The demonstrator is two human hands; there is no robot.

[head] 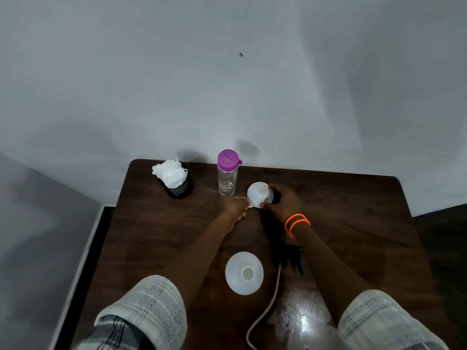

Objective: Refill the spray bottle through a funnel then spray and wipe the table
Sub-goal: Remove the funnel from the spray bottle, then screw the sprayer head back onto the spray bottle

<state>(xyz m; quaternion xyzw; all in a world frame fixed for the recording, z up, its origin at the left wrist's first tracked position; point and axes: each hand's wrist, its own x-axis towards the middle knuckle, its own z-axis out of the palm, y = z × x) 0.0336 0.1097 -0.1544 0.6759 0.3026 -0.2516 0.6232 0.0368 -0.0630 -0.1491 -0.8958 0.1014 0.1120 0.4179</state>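
Note:
A small white funnel (260, 194) lies spout-up on the dark wooden table (353, 223), just right of a clear water bottle with a purple cap (227, 173). My right hand (284, 202) wraps around the funnel's right side. My left hand (236, 207) pinches the little tab on its left rim. Nearer to me stands the white spray bottle body (244, 273), seen from above with its neck open. Its black spray head (290, 257) lies beside it on the table, and the dip tube (265, 309) trails toward the front edge.
A black mesh holder stuffed with white tissues (174, 178) stands at the back left corner. A wet, shiny patch (303, 319) lies near the table's front. A grey wall runs behind the table; the floor drops off at left and right.

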